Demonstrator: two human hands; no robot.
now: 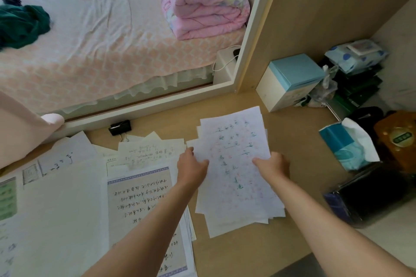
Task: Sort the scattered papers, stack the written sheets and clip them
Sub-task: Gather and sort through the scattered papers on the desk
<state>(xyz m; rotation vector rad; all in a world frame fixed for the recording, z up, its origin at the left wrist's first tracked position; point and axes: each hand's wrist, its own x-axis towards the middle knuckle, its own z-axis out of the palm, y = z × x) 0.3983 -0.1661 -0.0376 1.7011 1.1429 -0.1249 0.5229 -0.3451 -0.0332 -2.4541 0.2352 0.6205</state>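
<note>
While the head view shows a loose pile of white handwritten sheets [234, 171] gathered on the pale wooden desk [299, 141], its edges are uneven. The left hand [191, 164] and right hand [273, 163] each pinch its sides. Sorting looks partly done: more scattered written papers [139, 195] lie left, and the black binder clip [120, 127] sits unused beyond them.
</note>
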